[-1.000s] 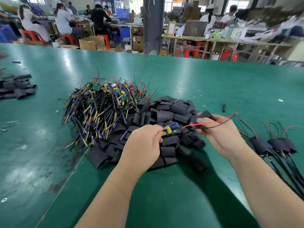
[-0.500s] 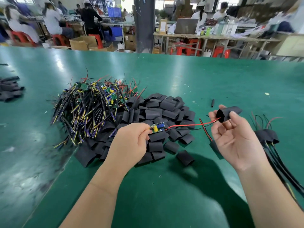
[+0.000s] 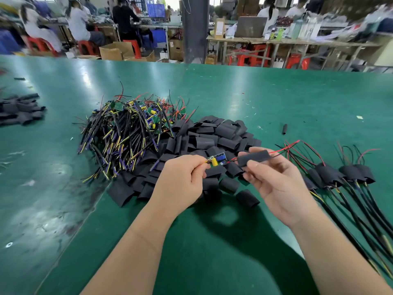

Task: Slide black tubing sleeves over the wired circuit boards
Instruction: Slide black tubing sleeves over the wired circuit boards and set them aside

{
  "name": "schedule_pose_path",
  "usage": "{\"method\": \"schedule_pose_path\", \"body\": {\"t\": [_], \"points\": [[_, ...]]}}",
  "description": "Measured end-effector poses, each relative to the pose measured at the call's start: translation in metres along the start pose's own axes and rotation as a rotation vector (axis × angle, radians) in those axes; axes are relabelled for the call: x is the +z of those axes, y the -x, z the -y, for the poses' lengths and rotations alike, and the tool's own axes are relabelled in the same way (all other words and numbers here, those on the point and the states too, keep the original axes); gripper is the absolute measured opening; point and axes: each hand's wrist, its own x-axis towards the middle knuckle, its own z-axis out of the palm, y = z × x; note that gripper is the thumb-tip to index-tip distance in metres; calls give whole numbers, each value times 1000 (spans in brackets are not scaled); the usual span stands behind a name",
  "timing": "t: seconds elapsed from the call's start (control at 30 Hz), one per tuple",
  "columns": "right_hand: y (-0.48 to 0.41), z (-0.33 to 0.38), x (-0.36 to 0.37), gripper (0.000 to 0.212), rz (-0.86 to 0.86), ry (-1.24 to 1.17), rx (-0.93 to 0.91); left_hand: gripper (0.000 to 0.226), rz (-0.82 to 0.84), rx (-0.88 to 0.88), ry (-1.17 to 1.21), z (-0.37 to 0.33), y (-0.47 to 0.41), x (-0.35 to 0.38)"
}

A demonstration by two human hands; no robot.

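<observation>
1. My left hand is curled. Thumb and forefinger pinch the left end of a small wired circuit board with a blue block and a yellow cylinder on it. The board is held in the air above the heap, not on the bench.
2. The board's long axis runs left-right, tilted a bit up to the right. Its right end faces the sleeve.
3. My right hand pinches a flattened black tubing sleeve, thumb on the near side and fingertips on the far side. The other fingers are loosely bent.
4. The sleeve's long axis is also left-right, in line with the board. Its left mouth is just beside the board's right end, with a short bit of red wire showing between them. The board is not inside.
5. Thin red and black leads come out of the sleeve's right mouth, pointing up-right.
6. Under my hands a heap of loose black sleeves lies on the green bench. A tangle of bare wired boards with black-and-yellow cables touches its left side.
7. On the right is a row of sleeved boards, cables trailing toward me and thin leads pointing away.
8. A short black tube piece lies alone beyond them. A smaller heap of black sleeves is at far left.
</observation>
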Motion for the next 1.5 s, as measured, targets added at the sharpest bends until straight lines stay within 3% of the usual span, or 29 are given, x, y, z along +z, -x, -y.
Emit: {"method": "schedule_pose_path", "body": {"t": [0.17,0.5,0.57,0.77,1.0,1.1,1.27,1.5], "points": [[2,-7,7,39,-8,38,-16,18,42,43,11,-7,4,2],[-1,-5,-1,15,-79,182,8,22,126,147,-100,-13,4,1],[-1,-1,-2,13,-43,152,22,21,127,158,-102,-14,5,2],[2,0,-3,33,144,177,91,21,138,161,-88,-14,4,1],[5,-4,-1,26,212,201,28,21,131,173,-98,-14,5,0],[5,-4,3,7,143,99,85,21,130,174,-73,-15,5,2],[5,-2,1,19,204,180,132,17,81,156,-24,-15,6,3],[3,4,-8,33,276,98,115,21,92,-30,286,-19,6,4]]}}
